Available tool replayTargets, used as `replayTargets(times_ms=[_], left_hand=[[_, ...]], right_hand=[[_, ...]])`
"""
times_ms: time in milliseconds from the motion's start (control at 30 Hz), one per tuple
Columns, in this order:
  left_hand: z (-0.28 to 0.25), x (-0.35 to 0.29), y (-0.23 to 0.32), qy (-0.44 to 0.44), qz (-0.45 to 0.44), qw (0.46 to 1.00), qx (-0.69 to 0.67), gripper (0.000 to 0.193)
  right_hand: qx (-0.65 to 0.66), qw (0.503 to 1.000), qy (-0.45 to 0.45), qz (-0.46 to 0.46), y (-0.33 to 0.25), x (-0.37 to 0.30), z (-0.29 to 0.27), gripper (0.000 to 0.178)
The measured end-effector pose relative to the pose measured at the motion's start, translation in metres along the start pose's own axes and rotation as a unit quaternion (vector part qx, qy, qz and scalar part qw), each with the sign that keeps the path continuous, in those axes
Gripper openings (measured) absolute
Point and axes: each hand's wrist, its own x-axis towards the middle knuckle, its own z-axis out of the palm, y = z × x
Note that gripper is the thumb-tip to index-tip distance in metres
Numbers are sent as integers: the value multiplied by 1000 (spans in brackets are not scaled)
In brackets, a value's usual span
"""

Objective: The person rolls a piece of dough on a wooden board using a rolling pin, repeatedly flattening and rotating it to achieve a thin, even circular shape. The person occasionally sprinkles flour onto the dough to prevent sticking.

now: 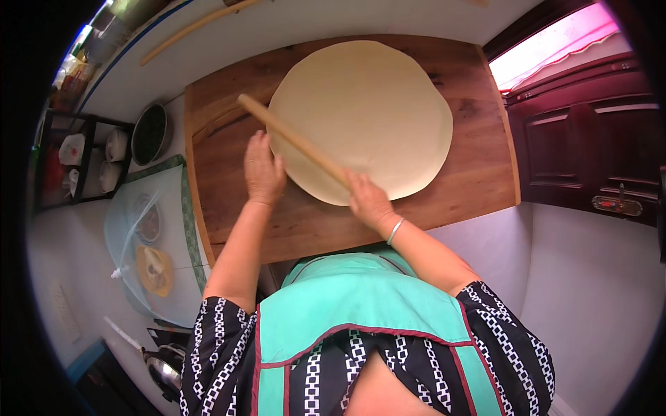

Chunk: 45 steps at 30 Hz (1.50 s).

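A large, thin round sheet of dough [374, 104] lies spread on the wooden board [479, 166]. Across its left part a wooden rolling pin [295, 139] slants, with its far end sticking out past the dough's edge. My right hand [370, 202] is closed around the pin's near end, at the dough's front edge, and wears a silver bangle at the wrist. Beside the dough's left edge is my left hand [264, 172], fingers stretched out and holding nothing. Whether its fingertips touch the dough I cannot tell.
To the left, a metal bowl of greens [152, 134] stands near a black rack [87, 156]. A pale blue mesh food cover [132, 222] shelters dishes. A pan [164, 371] sits at lower left. Another long stick [187, 31] lies behind the board. A dark red door [590, 139] is at right.
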Motion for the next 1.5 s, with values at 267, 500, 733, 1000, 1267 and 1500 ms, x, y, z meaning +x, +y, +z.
replayTargets(times_ms=[267, 500, 733, 1000, 1267, 1500], left_hand=[[53, 28, 53, -84, -74, 993, -22, 20], [59, 254, 204, 64, 96, 971, -207, 12], [53, 408, 293, 27, 32, 944, -328, 36], [74, 399, 281, 23, 17, 930, -366, 32], [98, 144, 153, -67, -240, 912, -326, 29], [53, 0, 92, -43, -288, 934, -206, 30]], right_hand=[[-76, 985, 100, -117, 110, 62, -131, 38], [-52, 895, 389, -211, 85, 258, -411, 10], [-176, 980, 91, 6, 112, 405, -491, 40], [-101, 956, 229, -151, 122, 406, -482, 18], [-110, 977, -117, -137, 101, 228, -370, 11], [-97, 954, -277, -67, 45, 205, -236, 18]])
